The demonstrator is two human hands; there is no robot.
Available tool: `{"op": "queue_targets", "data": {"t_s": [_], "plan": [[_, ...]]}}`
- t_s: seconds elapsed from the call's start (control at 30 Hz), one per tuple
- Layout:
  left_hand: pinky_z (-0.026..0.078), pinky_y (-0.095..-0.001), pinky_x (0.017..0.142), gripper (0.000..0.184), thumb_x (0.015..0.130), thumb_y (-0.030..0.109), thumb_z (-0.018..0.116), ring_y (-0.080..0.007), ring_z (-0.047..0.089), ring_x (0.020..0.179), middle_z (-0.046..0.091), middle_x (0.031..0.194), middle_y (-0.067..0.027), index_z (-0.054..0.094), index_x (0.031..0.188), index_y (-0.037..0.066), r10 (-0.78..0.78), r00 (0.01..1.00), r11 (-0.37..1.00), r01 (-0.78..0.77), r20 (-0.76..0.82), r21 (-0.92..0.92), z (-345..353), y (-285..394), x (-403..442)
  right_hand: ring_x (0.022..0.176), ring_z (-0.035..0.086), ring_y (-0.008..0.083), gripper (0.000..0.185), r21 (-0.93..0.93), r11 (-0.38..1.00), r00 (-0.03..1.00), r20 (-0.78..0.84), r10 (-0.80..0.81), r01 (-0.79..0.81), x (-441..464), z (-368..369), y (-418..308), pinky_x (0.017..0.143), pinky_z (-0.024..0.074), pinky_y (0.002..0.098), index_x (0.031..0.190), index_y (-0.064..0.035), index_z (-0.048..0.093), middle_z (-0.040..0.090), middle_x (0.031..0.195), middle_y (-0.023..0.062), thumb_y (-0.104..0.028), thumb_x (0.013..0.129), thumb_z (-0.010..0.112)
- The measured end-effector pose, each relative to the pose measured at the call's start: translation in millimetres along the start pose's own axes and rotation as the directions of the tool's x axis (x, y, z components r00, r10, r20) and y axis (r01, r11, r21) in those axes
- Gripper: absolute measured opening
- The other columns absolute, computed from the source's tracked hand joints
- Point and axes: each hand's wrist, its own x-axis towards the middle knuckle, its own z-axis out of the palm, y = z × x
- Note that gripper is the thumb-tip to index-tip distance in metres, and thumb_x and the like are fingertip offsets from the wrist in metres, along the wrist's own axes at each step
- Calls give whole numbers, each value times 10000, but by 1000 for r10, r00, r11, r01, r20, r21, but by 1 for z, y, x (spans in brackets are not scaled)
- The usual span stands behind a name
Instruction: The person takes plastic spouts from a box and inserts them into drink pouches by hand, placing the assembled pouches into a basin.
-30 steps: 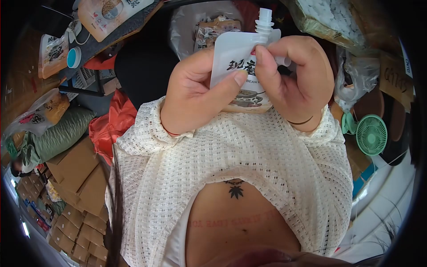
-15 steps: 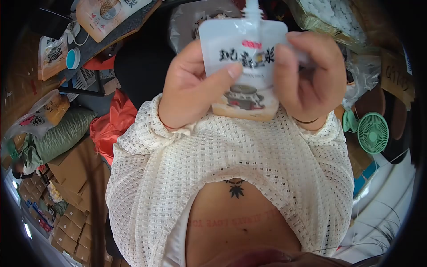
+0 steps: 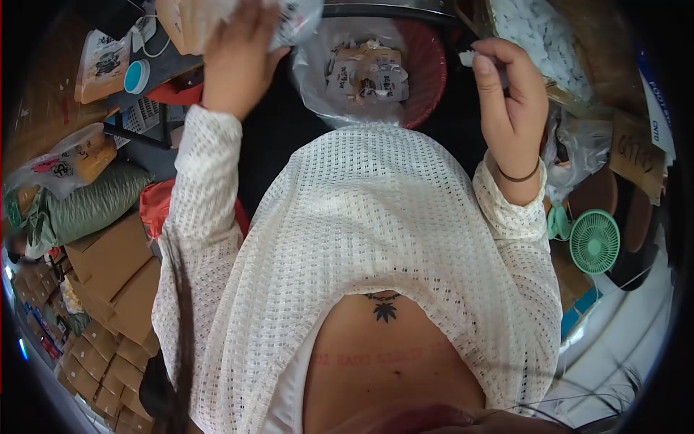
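Observation:
My left hand (image 3: 242, 61) reaches to the upper left, blurred, its fingers over a white printed pouch (image 3: 298, 23) and the thumb at the lower edge. Beside it lie beige pouches (image 3: 189, 27), partly cut off by the frame. My right hand (image 3: 512, 108) is raised at the right, thumb and forefinger closed on a small white cap (image 3: 468, 58). Between the hands stands a red bin (image 3: 431, 72) with a clear plastic liner (image 3: 311, 72). Several printed pouches (image 3: 369, 76) lie inside it.
A bag of small white pieces (image 3: 538, 47) sits at the upper right. Below it are a cardboard flap (image 3: 636, 155) and a green fan (image 3: 595, 241). At the left are a blue-white lid (image 3: 136, 77), a green sack (image 3: 101, 206) and cardboard boxes (image 3: 108, 264).
The spouted pouch held before my chest is no longer there. My left hand has gone to the upper left; my right hand moved right and now pinches the cap. The bin has come into view.

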Motion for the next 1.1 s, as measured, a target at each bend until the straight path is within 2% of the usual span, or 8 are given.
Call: {"op": "queue_targets", "data": {"t_s": [0.23, 0.33, 0.47, 0.57, 0.67, 0.77, 0.9, 1.1], "plan": [[532, -414, 839, 371, 944, 4, 616, -380, 660, 1013, 694, 1125, -185, 605, 1308, 71, -126, 991, 952, 105, -53, -287, -11, 22, 2, 779, 641, 285, 85, 11, 990, 968, 206, -141, 142, 11, 27, 6, 704, 508, 351, 978, -38, 672, 652, 872, 113, -118, 957, 652], [519, -333, 730, 151, 922, 36, 675, -250, 669, 759, 711, 867, -114, 694, 1071, 26, -456, 883, 556, 380, 111, -740, -16, 31, 3, 790, 644, 281, 99, 70, 985, 960, 221, -171, 159, 16, 30, 4, 715, 512, 347, 1006, -35, 682, 649, 872, 110, -116, 955, 658], [493, -202, 698, 156, 944, 71, 725, -36, 621, 791, 705, 911, 7, 710, 1074, -14, -373, 857, 46, 400, 356, -916, -16, 54, 6, 769, 632, 183, 142, 381, 924, 995, 89, -38, 1, 27, 26, -3, 706, 491, 305, 1039, -10, 691, 663, 883, 66, -135, 986, 652], [460, -186, 651, 101, 940, 73, 727, -25, 597, 755, 693, 875, 27, 722, 1010, 0, -303, 874, 154, 438, 380, -886, -25, 73, 14, 736, 597, 117, 146, 432, 899, 996, 85, 36, -69, 39, 19, -18, 660, 463, 253, 1048, 30, 690, 672, 857, 45, -98, 980, 669], [506, -201, 661, 214, 986, 213, 706, -36, 623, 747, 710, 880, 16, 726, 1033, 6, -189, 835, -56, 517, 518, -854, -35, 88, 20, 661, 606, 92, 92, 334, 943, 997, 77, -25, -2, 49, 29, -25, 565, 447, 247, 937, 29, 722, 688, 824, 64, -55, 910, 749], [565, -241, 770, 320, 1035, 276, 632, -91, 698, 865, 752, 1026, -64, 698, 1142, -19, -50, 794, -350, 554, 606, -755, -38, 101, 23, 761, 604, 175, 169, -94, 970, 962, 179, -206, 225, 49, 15, -6, 695, 479, 288, 1084, 11, 681, 674, 898, 71, -129, 1015, 616], [548, -283, 914, 302, 1027, 205, 638, -127, 687, 1028, 724, 1169, -83, 661, 1226, -20, 125, 754, -481, 614, 645, -625, -30, 109, 27, 822, 675, 314, 145, -34, 977, 935, 300, -189, 209, 48, 8, 2, 709, 524, 373, 1034, -38, 710, 696, 903, 142, -139, 975, 624], [540, -295, 941, 296, 1013, 168, 652, -137, 682, 1061, 715, 1190, -84, 649, 1242, -19, 185, 744, -621, 595, 642, -510, -23, 117, 36, 839, 660, 311, 165, -100, 983, 979, 148, -138, 154, 41, -2, 2, 708, 528, 362, 1058, -40, 696, 677, 943, 110, -69, 896, 697]]}}
